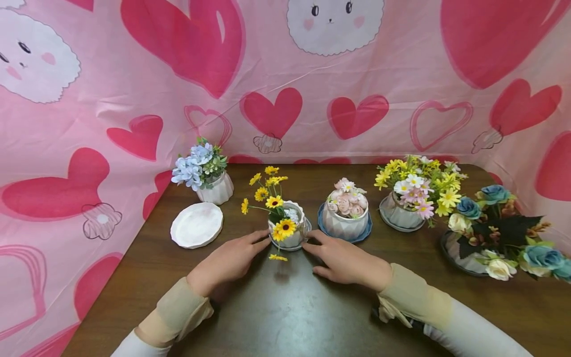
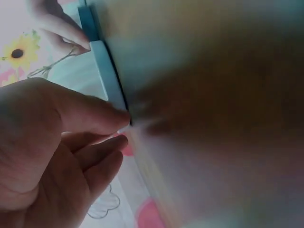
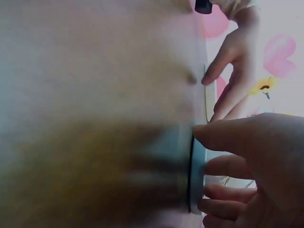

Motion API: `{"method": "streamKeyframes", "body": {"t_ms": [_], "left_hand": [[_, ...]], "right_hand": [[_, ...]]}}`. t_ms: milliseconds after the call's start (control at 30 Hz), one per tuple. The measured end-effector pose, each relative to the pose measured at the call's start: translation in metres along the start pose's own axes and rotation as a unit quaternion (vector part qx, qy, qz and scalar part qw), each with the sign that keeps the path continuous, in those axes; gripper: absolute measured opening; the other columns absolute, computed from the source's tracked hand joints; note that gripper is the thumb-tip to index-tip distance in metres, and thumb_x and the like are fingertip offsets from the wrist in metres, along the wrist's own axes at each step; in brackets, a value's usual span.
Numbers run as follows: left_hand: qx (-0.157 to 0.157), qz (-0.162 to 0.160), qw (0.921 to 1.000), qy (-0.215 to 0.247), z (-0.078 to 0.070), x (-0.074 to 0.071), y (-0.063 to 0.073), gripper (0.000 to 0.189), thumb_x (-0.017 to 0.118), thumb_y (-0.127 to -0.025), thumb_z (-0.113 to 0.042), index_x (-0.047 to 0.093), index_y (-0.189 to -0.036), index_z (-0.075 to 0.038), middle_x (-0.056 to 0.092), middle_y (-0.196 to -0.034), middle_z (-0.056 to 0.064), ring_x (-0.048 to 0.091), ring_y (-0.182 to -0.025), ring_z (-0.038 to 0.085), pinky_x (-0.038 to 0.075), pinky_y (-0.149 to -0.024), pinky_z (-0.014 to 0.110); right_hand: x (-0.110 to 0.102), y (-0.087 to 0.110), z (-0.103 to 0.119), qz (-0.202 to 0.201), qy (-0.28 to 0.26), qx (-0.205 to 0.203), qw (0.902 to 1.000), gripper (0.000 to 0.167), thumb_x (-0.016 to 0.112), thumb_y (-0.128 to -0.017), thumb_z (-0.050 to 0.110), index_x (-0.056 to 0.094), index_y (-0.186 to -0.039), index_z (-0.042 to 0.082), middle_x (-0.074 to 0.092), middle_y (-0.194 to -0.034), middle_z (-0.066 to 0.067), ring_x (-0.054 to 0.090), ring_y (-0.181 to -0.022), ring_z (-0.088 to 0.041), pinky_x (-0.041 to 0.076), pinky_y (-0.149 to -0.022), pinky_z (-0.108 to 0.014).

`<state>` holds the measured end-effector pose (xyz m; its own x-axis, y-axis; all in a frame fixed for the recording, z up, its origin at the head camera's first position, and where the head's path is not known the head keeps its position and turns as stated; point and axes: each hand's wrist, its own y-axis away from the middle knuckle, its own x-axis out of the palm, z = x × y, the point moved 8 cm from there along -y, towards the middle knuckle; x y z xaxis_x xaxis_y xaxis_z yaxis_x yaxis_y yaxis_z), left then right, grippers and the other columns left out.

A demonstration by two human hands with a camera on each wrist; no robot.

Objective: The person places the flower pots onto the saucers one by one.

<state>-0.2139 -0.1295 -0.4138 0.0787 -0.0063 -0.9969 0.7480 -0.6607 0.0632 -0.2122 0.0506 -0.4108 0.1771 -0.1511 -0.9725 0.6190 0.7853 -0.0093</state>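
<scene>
At the middle of the table, a small white ribbed pot (image 1: 293, 241) with yellow sunflowers (image 1: 274, 202) stands on a pale saucer (image 1: 292, 248). My left hand (image 1: 232, 258) holds the saucer's left edge; in the left wrist view its thumb (image 2: 95, 111) lies against the pale rim. From the other side my right hand (image 1: 345, 259) holds the right edge, fingertips right at the rim. The right wrist view shows that hand's thumb and bent fingers (image 3: 228, 166) low over the tabletop. One sunflower droops over the front of the pot.
Left stand a white empty saucer (image 1: 197, 225) and a pot of blue flowers (image 1: 216, 191). Close on the right, a pot of pink roses (image 1: 345, 225) sits on a blue saucer (image 1: 367, 232). Beyond are yellow-and-pink daisies (image 1: 415, 183) and blue roses (image 1: 537, 257), both potted on saucers.
</scene>
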Motion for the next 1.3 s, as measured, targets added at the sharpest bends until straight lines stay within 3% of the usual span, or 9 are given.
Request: {"method": "streamKeyframes", "body": {"t_ms": [433,633,900,1067,1200,1300], "left_hand": [[-0.079,0.055,0.9945,0.041,0.039,-0.002,-0.032,0.061,0.057,-0.091,0.001,0.044,-0.149,-0.013,0.038,-0.159,0.004,0.049,-0.138,0.025,0.044,-0.110,0.044],[-0.101,0.074,0.9907,0.053,0.047,0.001,-0.043,0.063,0.055,-0.092,-0.002,0.039,-0.152,-0.013,0.034,-0.161,0.005,0.045,-0.141,0.026,0.041,-0.113,0.045],[-0.108,0.088,0.9885,0.058,0.053,0.008,-0.053,0.063,0.057,-0.095,-0.006,0.036,-0.154,-0.011,0.027,-0.164,0.005,0.040,-0.144,0.025,0.038,-0.116,0.045],[-0.106,0.066,0.9904,0.058,0.054,0.004,-0.049,0.060,0.058,-0.096,-0.009,0.038,-0.152,-0.009,0.031,-0.162,0.008,0.038,-0.146,0.027,0.036,-0.116,0.046],[-0.093,0.024,0.9920,0.082,0.054,-0.009,-0.039,0.057,0.063,-0.094,-0.011,0.044,-0.148,-0.005,0.043,-0.155,0.013,0.044,-0.141,0.030,0.038,-0.115,0.048],[-0.071,-0.024,0.9912,0.109,0.056,-0.024,-0.028,0.049,0.065,-0.093,-0.010,0.053,-0.140,-0.002,0.056,-0.142,0.015,0.054,-0.131,0.032,0.043,-0.110,0.050]], "right_hand": [[-0.001,-0.038,-0.016,0.011,0.038,0.063,0.9972,0.054,0.065,-0.095,0.029,0.052,-0.143,0.008,0.044,-0.148,-0.018,0.067,-0.102,-0.029,0.057,-0.086,-0.043],[-0.005,-0.045,-0.016,-0.016,0.069,0.057,0.9959,0.051,0.065,-0.095,0.023,0.053,-0.140,0.003,0.045,-0.146,-0.021,0.064,-0.110,-0.031,0.056,-0.087,-0.044],[-0.004,-0.049,-0.010,-0.061,0.103,0.041,0.9919,0.040,0.051,-0.101,0.012,0.053,-0.137,-0.006,0.048,-0.140,-0.027,0.059,-0.121,-0.036,0.053,-0.096,-0.045],[-0.003,-0.046,-0.008,-0.066,0.109,0.034,0.9913,0.039,0.050,-0.102,0.011,0.052,-0.138,-0.005,0.048,-0.140,-0.027,0.058,-0.122,-0.036,0.052,-0.097,-0.045],[-0.003,-0.041,-0.003,-0.058,0.112,0.021,0.9918,0.040,0.053,-0.101,0.012,0.053,-0.137,-0.005,0.049,-0.139,-0.025,0.057,-0.123,-0.035,0.052,-0.099,-0.044],[-0.002,-0.037,0.003,-0.046,0.108,0.015,0.9929,0.041,0.057,-0.099,0.015,0.055,-0.137,-0.002,0.052,-0.139,-0.021,0.057,-0.125,-0.034,0.051,-0.101,-0.043]]}}
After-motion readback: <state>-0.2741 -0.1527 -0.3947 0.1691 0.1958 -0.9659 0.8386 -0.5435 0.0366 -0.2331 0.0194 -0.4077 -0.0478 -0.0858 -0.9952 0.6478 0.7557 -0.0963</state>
